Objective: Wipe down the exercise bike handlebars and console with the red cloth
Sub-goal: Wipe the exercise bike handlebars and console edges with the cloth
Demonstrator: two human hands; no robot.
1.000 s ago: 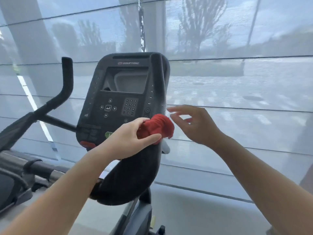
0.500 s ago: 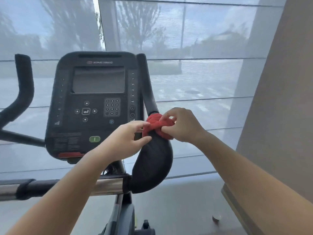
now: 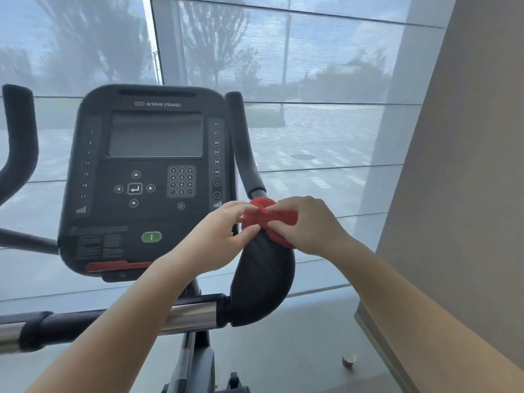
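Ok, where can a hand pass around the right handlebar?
Open between the right handlebar and the beige wall. Tight between handlebar and console; crowded at the black pad, where left hand and right hand grip the red cloth.

The red cloth [image 3: 269, 219] is bunched on the top of the right handlebar pad [image 3: 262, 282]. The black console [image 3: 147, 177] stands upright just to the left, its screen dark.
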